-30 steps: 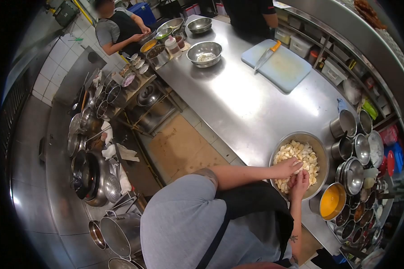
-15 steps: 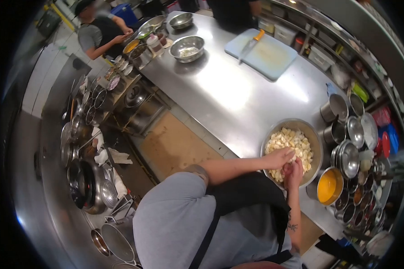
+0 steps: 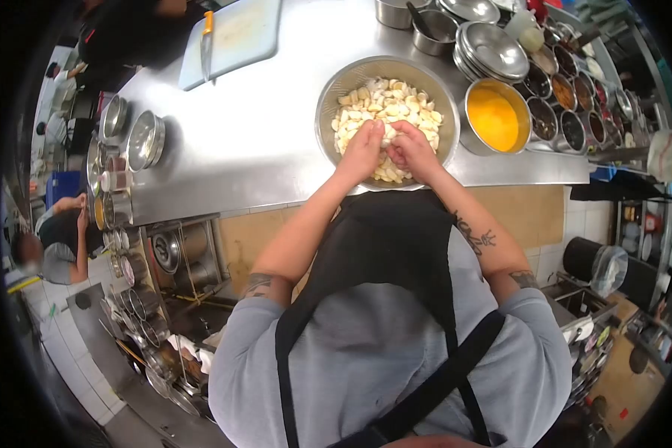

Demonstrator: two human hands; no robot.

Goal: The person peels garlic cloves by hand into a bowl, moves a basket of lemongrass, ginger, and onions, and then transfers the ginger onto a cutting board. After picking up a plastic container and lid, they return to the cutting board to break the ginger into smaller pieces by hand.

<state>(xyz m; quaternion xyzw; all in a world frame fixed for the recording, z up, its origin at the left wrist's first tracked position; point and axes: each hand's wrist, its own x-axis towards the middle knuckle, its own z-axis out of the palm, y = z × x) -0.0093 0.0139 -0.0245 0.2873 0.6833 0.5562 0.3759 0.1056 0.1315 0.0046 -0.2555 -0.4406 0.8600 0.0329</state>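
Note:
A steel colander-like bowl (image 3: 327,112) stands at the table's front edge, heaped with pale garlic cloves (image 3: 388,97). Over the cloves, my left hand (image 3: 362,151) and my right hand (image 3: 414,153) meet with their fingers bent inward. A whitish garlic clove (image 3: 390,134) shows between the fingertips of both hands. My fingers partly cover it, so its full shape is hidden.
Right of the bowl is a steel pot (image 3: 529,134) of orange-yellow liquid, with stacked metal bowls (image 3: 493,48) behind. A knife (image 3: 206,48) rests on a light-blue cutting board (image 3: 257,37). Metal bowls (image 3: 145,142) stand left; another person (image 3: 63,243) is at far left.
My head view has swung to the right, so the bowl now sits near the middle. Both hands stay together over the garlic, with the fingers slightly shifted.

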